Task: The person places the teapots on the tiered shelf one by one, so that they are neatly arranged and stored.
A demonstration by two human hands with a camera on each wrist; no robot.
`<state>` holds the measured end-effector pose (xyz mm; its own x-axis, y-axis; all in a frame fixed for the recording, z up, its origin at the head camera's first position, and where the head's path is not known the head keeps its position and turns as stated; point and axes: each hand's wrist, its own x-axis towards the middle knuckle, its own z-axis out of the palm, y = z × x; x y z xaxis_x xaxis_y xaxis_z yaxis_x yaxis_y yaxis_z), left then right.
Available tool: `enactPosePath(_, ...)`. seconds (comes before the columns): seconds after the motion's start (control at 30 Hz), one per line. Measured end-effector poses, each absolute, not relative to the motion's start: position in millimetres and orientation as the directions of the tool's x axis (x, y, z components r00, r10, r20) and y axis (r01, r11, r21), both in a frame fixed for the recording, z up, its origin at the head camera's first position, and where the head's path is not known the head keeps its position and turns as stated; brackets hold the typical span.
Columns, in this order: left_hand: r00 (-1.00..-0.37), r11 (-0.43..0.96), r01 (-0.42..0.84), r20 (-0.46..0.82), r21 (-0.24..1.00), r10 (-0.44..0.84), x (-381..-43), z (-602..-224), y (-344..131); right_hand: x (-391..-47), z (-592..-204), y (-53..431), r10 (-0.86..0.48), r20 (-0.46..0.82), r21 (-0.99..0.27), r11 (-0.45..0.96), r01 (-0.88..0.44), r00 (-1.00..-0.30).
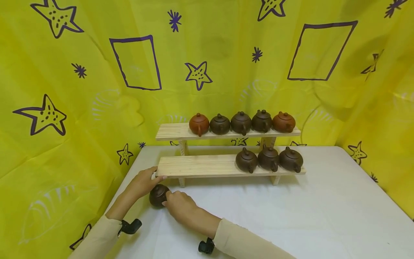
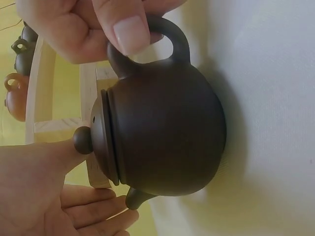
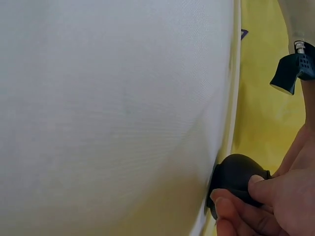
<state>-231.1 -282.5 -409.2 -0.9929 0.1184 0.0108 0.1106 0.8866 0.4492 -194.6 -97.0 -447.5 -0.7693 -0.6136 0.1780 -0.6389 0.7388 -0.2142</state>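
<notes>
My right hand (image 1: pixel 182 208) pinches the loop handle of a dark brown teapot (image 2: pixel 162 128) between thumb and fingers. The teapot is upright with its lid on, low over the white table; whether its base touches is unclear. Its spout points toward the fingers of my left hand (image 2: pixel 93 211). That hand (image 1: pixel 143 182) is at the left end of the lower wooden shelf (image 1: pixel 194 166), its fingers extended and its thumb by the front corner. In the right wrist view, fingers partly cover the teapot (image 3: pixel 238 172).
Three dark teapots (image 1: pixel 268 158) stand on the lower shelf's right part. The upper shelf (image 1: pixel 174 131) bears several brown and reddish teapots (image 1: pixel 241 123). White cloth covers the table (image 1: pixel 323 212), with yellow patterned curtains (image 1: pixel 223 97) behind and at the sides.
</notes>
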Motion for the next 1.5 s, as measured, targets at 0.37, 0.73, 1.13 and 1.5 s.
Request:
enactPosePath(0.37,-0.993,0.881,0.099,-0.006,0.462,0.115,-230,-406,-282,-197,-448,-72,-0.642,0.226,-0.386,0.631,-0.673,-0.732)
enactPosePath(0.73,-0.991,0.88,0.119,0.006,0.46,0.131,-231,-406,-283,-196,-433,-43,-0.638,0.223,-0.47,0.592,-0.655,-0.737)
enactPosePath(1.13,-0.989,0.876,0.139,0.025,0.461,0.144,-233,-411,-288,-208,-406,-4,-0.57,0.31,-0.518,0.57,-0.638,-0.761)
enactPosePath(1.5,-0.988,0.877,0.147,0.03,0.457,0.15,-232,-411,-284,-226,-397,39,-0.401,0.461,-0.516,0.605,-0.607,-0.792)
